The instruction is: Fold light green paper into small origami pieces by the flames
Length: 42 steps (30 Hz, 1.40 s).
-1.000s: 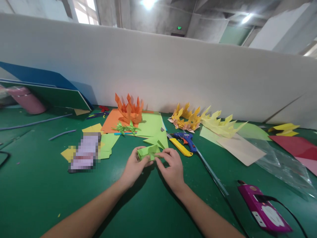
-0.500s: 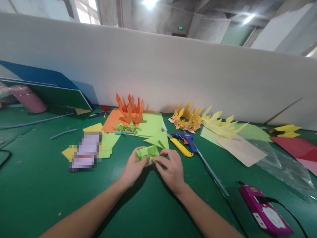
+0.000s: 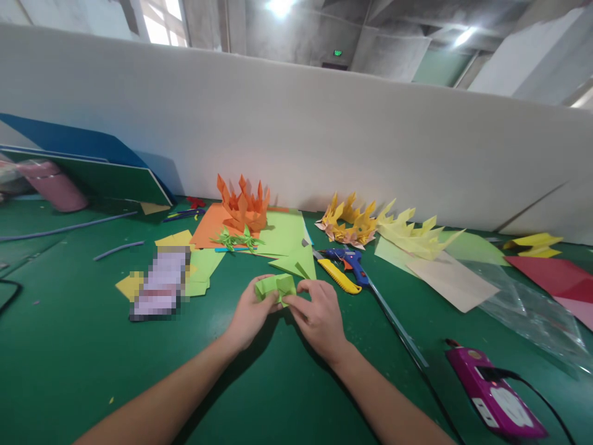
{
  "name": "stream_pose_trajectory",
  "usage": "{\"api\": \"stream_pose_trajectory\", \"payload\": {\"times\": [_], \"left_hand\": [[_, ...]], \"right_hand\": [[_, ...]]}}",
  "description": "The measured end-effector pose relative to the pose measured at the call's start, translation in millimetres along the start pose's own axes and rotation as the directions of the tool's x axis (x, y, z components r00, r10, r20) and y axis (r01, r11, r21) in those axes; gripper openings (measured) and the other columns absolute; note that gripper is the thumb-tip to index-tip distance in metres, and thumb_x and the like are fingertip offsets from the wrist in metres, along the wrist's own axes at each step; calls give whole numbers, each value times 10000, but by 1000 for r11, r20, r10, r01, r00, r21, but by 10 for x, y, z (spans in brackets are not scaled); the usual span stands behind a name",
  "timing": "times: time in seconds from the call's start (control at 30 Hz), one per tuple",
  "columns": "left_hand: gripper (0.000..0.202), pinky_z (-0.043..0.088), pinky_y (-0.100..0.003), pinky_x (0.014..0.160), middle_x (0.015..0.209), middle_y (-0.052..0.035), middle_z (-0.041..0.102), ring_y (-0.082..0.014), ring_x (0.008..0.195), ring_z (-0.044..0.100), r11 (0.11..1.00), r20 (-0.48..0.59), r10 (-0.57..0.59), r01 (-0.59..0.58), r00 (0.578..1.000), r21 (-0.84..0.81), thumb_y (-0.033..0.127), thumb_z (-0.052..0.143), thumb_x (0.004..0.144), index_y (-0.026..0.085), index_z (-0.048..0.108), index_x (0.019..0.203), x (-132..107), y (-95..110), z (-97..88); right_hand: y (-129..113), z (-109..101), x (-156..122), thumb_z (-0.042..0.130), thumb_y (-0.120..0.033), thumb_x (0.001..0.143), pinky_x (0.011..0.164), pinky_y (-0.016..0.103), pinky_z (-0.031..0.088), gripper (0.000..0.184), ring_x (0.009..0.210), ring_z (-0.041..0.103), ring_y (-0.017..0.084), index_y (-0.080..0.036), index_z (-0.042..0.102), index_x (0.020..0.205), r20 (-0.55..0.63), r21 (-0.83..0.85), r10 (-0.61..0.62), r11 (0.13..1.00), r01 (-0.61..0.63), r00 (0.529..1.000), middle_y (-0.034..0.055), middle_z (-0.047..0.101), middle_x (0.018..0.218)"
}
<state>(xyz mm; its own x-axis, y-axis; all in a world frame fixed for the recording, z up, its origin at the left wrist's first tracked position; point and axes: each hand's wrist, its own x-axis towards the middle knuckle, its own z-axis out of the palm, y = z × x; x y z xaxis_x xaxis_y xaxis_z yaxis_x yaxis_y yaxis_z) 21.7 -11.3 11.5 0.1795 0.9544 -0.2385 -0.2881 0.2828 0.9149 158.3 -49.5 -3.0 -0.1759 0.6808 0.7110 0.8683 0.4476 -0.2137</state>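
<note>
Both of my hands hold a small folded piece of light green paper (image 3: 276, 287) just above the green table (image 3: 69, 371). My left hand (image 3: 250, 312) grips its left side with thumb and fingers closed on it. My right hand (image 3: 319, 315) pinches its right side, fingers curled. Behind the piece lie flat light green sheets (image 3: 285, 238) and a folded green triangle (image 3: 296, 264).
An orange paper crown (image 3: 243, 207), small green paper cranes (image 3: 235, 238), and yellow crowns (image 3: 352, 222) stand near the white partition. A yellow utility knife (image 3: 339, 275), a blue glue gun (image 3: 349, 258) and a long ruler (image 3: 398, 324) lie to the right. A magenta device (image 3: 493, 386) sits at the front right.
My right hand has shifted its fingers in closer on the green paper, and the piece has been pressed into a more compact shape. My left hand stays nearly where it was.
</note>
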Motion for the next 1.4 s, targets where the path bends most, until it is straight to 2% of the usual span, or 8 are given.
{"api": "stream_pose_trajectory", "payload": {"times": [0.5,0.9,1.1,1.4], "left_hand": [[431,515,-291,682,787,-6,666,-148,712,628,1000,-4,-16,16,1000,-1,220,761,498,158,572,881,4,-8,-3],[382,512,-263,622,763,-17,672,-146,672,623,997,-11,0,1,1000,76,207,749,507,145,609,857,37,-13,-39],[404,518,-286,671,786,-27,680,-155,704,635,998,31,23,-25,999,50,204,754,495,142,601,864,44,-29,-46],[398,509,-270,641,763,-17,674,-147,684,624,999,16,-13,12,1000,51,151,718,500,132,605,881,31,1,-37]], "right_hand": [[-17,-17,23,490,-187,854,723,321,348,204,797,444,187,-234,673,777,17,-9,-12,1000,12,1000,46,528,817],[-20,-3,17,502,-189,844,737,330,355,187,805,447,191,-225,667,762,31,-16,-37,999,38,999,52,537,831],[-6,3,12,515,-185,823,760,339,361,161,826,456,200,-217,660,884,41,-3,-11,1000,11,999,59,535,855],[10,-6,13,508,-191,844,725,326,342,186,791,444,191,-231,683,795,27,4,-42,999,42,999,50,523,813]]}}
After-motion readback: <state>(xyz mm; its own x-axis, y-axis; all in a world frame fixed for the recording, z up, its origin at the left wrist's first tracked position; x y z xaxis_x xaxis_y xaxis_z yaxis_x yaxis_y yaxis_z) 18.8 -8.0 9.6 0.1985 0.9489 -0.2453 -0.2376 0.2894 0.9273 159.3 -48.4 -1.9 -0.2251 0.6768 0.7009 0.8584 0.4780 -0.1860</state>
